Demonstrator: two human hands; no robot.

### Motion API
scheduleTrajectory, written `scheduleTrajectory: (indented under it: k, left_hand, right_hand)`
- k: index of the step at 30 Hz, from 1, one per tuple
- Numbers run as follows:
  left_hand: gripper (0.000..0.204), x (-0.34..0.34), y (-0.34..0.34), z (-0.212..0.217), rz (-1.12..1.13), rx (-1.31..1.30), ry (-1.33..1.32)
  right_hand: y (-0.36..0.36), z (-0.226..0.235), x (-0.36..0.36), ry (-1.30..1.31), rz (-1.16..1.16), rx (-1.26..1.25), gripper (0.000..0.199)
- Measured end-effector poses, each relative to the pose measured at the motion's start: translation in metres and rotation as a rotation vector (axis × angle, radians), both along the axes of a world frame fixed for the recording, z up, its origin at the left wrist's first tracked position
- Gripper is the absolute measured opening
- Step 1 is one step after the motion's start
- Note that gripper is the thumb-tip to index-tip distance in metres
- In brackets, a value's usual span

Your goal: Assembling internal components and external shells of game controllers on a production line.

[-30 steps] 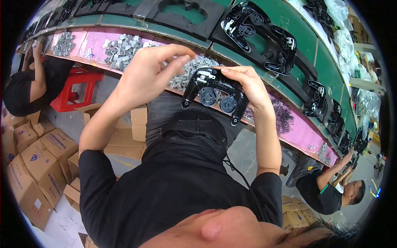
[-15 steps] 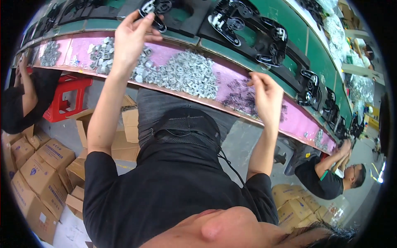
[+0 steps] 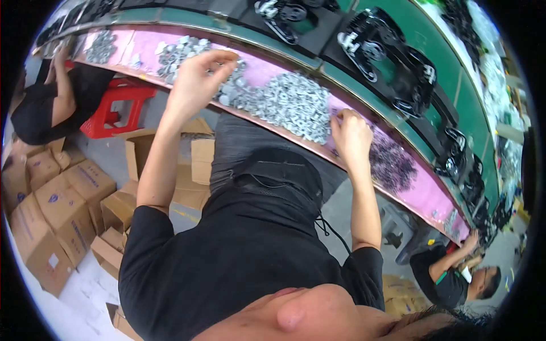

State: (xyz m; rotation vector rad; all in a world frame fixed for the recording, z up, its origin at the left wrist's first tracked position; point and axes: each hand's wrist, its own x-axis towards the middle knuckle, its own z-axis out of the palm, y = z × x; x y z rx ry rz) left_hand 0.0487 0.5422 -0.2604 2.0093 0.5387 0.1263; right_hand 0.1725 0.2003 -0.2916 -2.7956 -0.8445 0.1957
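My left hand (image 3: 200, 80) hovers over the near strip, beside a pile of larger grey caps (image 3: 176, 54). Its thumb and forefinger curl toward each other, and whatever lies between the tips is too small to make out. My right hand (image 3: 352, 138) is at the right edge of a heap of small grey parts (image 3: 293, 102), fingertips pinched together; what they hold, if anything, is hidden. To its right lies a pile of small dark parts (image 3: 392, 165). Past the strip, a glossy black moulded assembly (image 3: 364, 51) sits in a black tray, with another black assembly (image 3: 284, 17) to its left.
The pink-lined strip (image 3: 424, 196) runs along the raised edge of a green work surface (image 3: 441, 54). One co-worker (image 3: 455, 273) sits at the right, another (image 3: 48, 102) at the left near a red stool (image 3: 116, 108). Cardboard boxes (image 3: 62, 210) stand on the floor at left.
My left hand has come back from a black assembly to above the strip. My right hand has moved left from the dark parts to the small grey ones. The whole view has shifted.
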Motion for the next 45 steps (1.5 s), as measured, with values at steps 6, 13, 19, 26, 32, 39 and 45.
scheduleTrajectory:
  k: [6, 13, 19, 26, 32, 39, 45]
  left_hand:
    - [0.016, -0.002, -0.003, -0.014, -0.387, 0.530, 0.041]
    - [0.012, 0.015, -0.010, -0.055, -0.586, 0.833, 0.026]
    - [0.015, 0.013, -0.012, -0.045, -0.505, 0.614, -0.198]
    - [0.018, -0.007, -0.058, 0.018, -0.373, -0.038, -0.283]
    - [0.017, -0.004, -0.068, 0.009, -0.380, 0.096, -0.430]
    - [0.019, -0.008, -0.064, 0.002, -0.347, 0.121, -0.406]
    - [0.037, -0.019, -0.073, -0.008, -0.274, 0.078, -0.413]
  right_hand:
    - [0.005, 0.006, 0.003, 0.008, -0.045, 0.011, 0.020]
    - [0.000, 0.028, -0.004, 0.211, -0.188, 0.333, 0.019]
    - [0.024, 0.030, -0.015, 0.968, -0.368, 1.112, 0.032]
    - [0.072, 0.016, -0.027, 1.300, -0.443, 1.323, 0.032]
    - [0.090, 0.020, -0.036, 1.320, -0.456, 1.357, 0.032]
    - [0.092, 0.014, -0.042, 1.192, -0.374, 1.278, 0.031]
    - [0.100, 0.013, -0.060, 1.106, -0.434, 1.236, 0.028]
